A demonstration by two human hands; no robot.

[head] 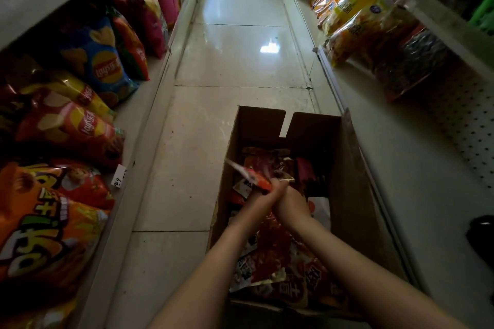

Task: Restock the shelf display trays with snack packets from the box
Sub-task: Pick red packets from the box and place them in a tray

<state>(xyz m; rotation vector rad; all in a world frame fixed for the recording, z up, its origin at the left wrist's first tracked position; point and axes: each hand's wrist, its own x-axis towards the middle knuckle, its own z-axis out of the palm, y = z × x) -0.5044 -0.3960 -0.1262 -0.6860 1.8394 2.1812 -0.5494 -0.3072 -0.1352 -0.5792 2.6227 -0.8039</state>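
**Two hands hold snack packets over an open box in a shop aisle**

At 9 o'clock, the left shelf (149, 104) carries large crisp bags (72, 128). At 6 o'clock, a cardboard box (350, 173) sits on the tiled floor (240, 56), full of loose packets. Over it, left hand (260, 197) and right hand (292, 203) meet, fingers curled round a small bunch of snack packets (258, 181) (orange-red, foil-edged). They look light, soft and slippery, so a grip across the flat middle seems safest. At 2 o'clock, the right shelf (417, 141) holds more bagged snacks.
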